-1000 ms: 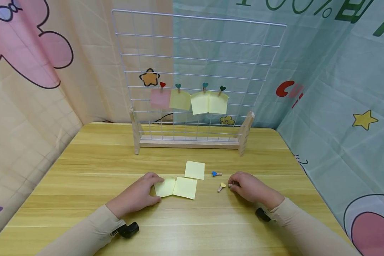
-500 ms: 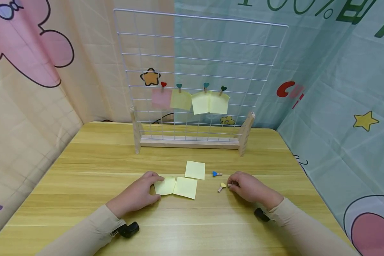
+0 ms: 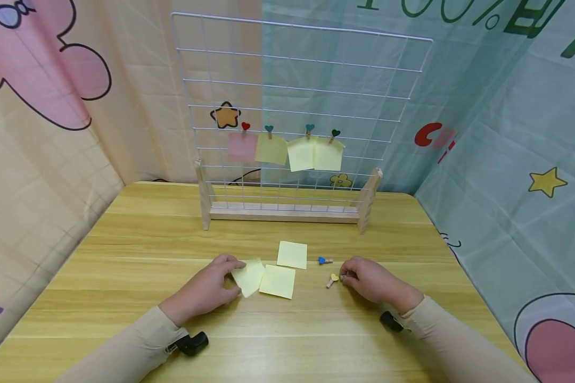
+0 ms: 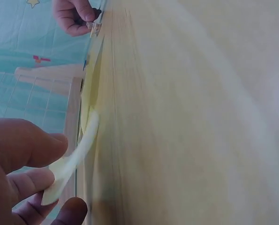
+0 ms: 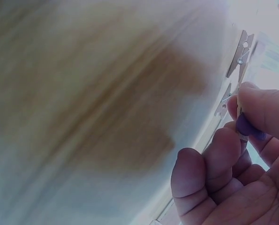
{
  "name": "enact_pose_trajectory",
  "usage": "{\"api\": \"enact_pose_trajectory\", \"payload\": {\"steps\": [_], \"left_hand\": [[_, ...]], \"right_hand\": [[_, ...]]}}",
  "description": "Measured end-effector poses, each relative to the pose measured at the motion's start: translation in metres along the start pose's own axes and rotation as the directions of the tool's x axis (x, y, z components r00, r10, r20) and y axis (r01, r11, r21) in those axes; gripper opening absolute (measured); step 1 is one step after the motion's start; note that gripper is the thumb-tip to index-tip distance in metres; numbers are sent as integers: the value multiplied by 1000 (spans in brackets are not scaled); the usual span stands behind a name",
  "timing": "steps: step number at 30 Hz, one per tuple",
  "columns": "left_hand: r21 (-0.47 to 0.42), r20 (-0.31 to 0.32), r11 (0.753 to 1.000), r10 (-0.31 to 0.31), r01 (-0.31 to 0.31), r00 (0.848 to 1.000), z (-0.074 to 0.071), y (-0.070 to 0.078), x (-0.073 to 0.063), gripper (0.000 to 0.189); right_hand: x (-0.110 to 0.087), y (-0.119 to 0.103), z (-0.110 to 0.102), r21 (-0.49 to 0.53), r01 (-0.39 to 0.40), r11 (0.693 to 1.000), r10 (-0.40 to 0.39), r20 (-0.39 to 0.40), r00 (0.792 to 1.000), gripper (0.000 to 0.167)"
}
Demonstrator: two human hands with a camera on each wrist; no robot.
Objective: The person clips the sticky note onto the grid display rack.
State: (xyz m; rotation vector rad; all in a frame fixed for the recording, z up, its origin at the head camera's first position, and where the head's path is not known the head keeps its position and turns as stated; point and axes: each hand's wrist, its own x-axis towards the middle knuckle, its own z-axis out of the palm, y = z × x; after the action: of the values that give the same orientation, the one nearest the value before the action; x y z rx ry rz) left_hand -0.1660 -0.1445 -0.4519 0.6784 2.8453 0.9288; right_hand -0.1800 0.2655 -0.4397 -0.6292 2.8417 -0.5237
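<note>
Thumb and fingers of my left hand (image 3: 206,290) pinch a pale yellow sticky note (image 3: 249,277). In the left wrist view this sticky note (image 4: 78,154) bends, its far end by the tabletop. A second yellow sticky note (image 3: 277,282) lies just right of it, and a third sticky note (image 3: 292,255) lies behind. My right hand (image 3: 378,281) pinches a small clothespin with a purple heart (image 5: 247,127), mostly covered by the fingers. Beside that hand lie a yellow-heart clothespin (image 3: 333,280) and a blue-heart clothespin (image 3: 324,260).
A white wire grid rack (image 3: 297,82) on a wooden base (image 3: 285,215) stands at the table's back. Clothespins hold a pink note (image 3: 242,148) and several yellow notes (image 3: 270,150) on it. Printed curtains (image 3: 503,175) surround the wooden table (image 3: 287,340).
The left sticky note has turned and its near edge has come up between my left thumb and fingers. My right hand stays almost in place with its clothespin.
</note>
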Motion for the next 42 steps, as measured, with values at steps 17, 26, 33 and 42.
{"api": "enact_pose_trajectory", "payload": {"steps": [17, 26, 33, 42], "left_hand": [[-76, -91, 995, -77, 70, 993, -3, 1, 0, 32], [-147, -142, 986, -100, 79, 985, -5, 2, 2, 22], [-162, -209, 986, -64, 30, 976, -6, 3, 3, 18], [-163, -258, 987, -49, 6, 965, -7, 9, 1, 15]], "right_hand": [[-1, -1, -1, 0, 15, 1000, -15, -67, 998, 9], [-1, -3, -4, 63, 28, 998, -24, -63, 998, 7], [-2, -5, -7, 85, 4, 996, 0, -48, 999, 5], [-4, -10, -10, 88, 9, 996, -1, -90, 996, 5]]}}
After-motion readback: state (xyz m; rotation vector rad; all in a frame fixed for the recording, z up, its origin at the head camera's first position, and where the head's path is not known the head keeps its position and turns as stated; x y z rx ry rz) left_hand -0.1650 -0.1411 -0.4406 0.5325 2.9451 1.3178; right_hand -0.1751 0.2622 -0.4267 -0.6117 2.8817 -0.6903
